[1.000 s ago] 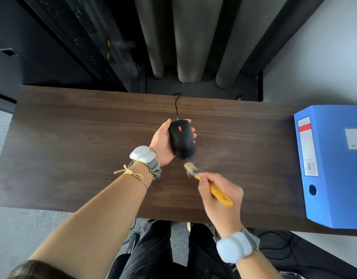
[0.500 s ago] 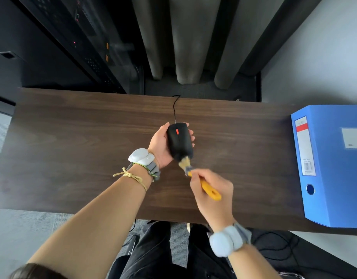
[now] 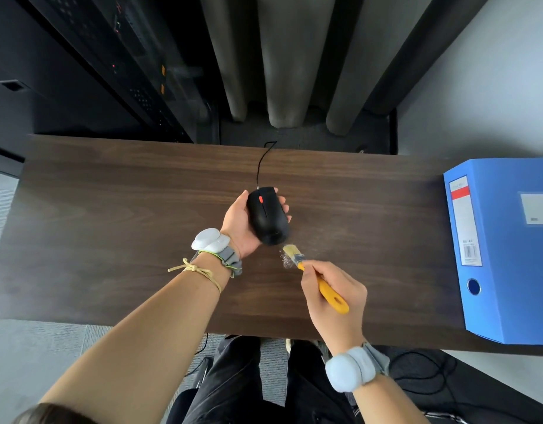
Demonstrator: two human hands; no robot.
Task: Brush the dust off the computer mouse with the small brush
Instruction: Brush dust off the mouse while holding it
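dark walnut-grain wooden desk top fills the middle of the view, and above its centre the left hand cups a black corded computer mouse with an orange scroll wheel, lifted off the wood. the palm lies under the mouse's left side, the fingertips curl round its right edge, and its thin black cable runs away over the far edge of the desk. the mouse is tilted, its rear end pointing toward the person.

just beside that rear end, not touching it, is the pale bristle tip of a small brush with a metal ferrule and yellow plastic handle. the right hand pinches the handle near the ferrule, fingers closed around it, the handle's end sticking out past the knuckles. a faint patch of pale dust lies on the wood beside the bristles.

both wrists wear grey bands with pale pods; the left also has a yellowish cord tied on. a blue lever-arch file binder lies flat at the desk's right end, well apart from the hands.
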